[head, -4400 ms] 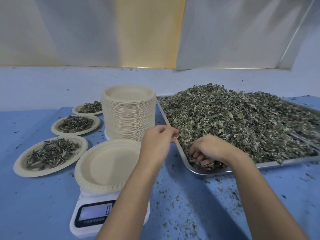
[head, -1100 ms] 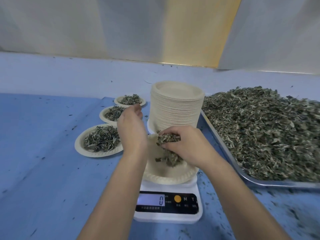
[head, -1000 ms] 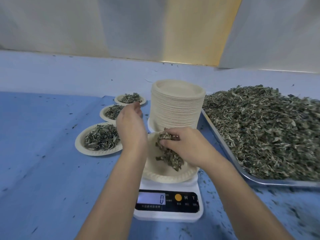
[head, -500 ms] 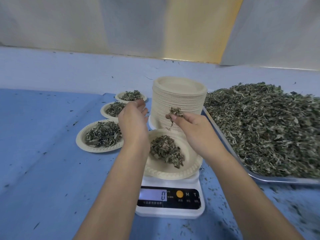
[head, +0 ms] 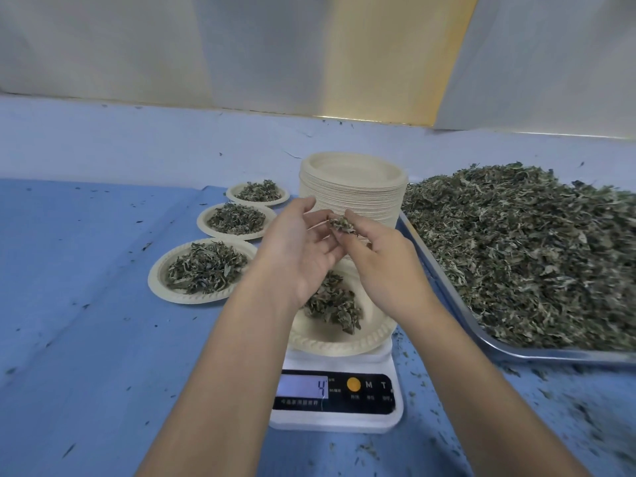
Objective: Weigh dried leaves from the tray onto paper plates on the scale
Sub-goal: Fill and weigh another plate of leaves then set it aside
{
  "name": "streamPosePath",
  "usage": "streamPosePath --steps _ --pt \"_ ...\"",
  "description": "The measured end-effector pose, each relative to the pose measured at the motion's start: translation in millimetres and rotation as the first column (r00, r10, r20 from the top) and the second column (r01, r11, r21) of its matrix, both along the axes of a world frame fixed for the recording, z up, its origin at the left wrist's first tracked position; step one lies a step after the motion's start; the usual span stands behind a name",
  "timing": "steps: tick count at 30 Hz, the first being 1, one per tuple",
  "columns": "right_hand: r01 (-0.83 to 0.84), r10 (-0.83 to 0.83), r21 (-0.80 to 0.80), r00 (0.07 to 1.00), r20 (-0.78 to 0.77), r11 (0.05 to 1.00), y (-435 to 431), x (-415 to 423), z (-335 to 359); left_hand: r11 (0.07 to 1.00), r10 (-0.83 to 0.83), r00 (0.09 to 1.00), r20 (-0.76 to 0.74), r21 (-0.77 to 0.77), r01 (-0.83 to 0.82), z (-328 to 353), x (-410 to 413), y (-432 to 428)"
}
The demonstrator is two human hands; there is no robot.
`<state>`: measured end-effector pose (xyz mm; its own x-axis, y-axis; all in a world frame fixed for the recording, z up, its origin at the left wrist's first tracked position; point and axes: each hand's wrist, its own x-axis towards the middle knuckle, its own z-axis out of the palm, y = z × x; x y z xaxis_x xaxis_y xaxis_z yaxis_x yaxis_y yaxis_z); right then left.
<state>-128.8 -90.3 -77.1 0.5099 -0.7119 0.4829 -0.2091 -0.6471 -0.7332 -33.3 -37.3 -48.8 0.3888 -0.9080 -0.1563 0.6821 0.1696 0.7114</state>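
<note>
A white digital scale (head: 335, 401) stands in front of me, its display reading 4. On it sits a paper plate (head: 330, 342) with a small heap of dried leaves (head: 334, 304). My right hand (head: 382, 266) hovers above the plate and pinches a small clump of leaves (head: 340, 223) at its fingertips. My left hand (head: 296, 249) is beside it, palm turned up, fingers relaxed and empty, close to the clump. The metal tray (head: 447, 290) piled with dried leaves (head: 523, 249) lies to the right.
A tall stack of empty paper plates (head: 354, 187) stands behind the scale. Three filled plates (head: 203, 270) (head: 235, 220) (head: 257, 193) line up on the left. Leaf crumbs litter the blue table (head: 86, 304), mostly near the tray.
The right hand dropped most of its handful onto the plate and rose with a small clump. The left hand turned palm up beside it. The display went from 0 to 4.
</note>
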Motion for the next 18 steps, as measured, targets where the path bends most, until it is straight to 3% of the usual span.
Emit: streamPosePath --steps 8,13,15,18 --pt "-0.029 0.025 -0.070 0.998 -0.063 0.997 -2.2 2.4 -3.1 0.999 -0.046 0.999 0.010 0.027 0.046 1.3 -4.8 0.0" --pt "0.042 -0.040 -0.065 0.999 0.030 0.997 -3.4 -1.5 -2.2 0.979 0.156 0.973 0.169 0.104 -0.175 0.1 -0.3 -2.7" --pt "0.078 -0.080 -0.050 0.996 -0.049 0.996 -6.9 -3.5 -2.6 0.967 0.213 0.956 0.202 0.094 -0.235 -0.4 3.0 -2.2" --pt "0.066 -0.084 -0.068 0.947 -0.311 0.996 -11.1 -4.2 -4.6 0.963 0.246 0.950 0.190 0.066 -0.263 -1.4 6.5 -0.2"
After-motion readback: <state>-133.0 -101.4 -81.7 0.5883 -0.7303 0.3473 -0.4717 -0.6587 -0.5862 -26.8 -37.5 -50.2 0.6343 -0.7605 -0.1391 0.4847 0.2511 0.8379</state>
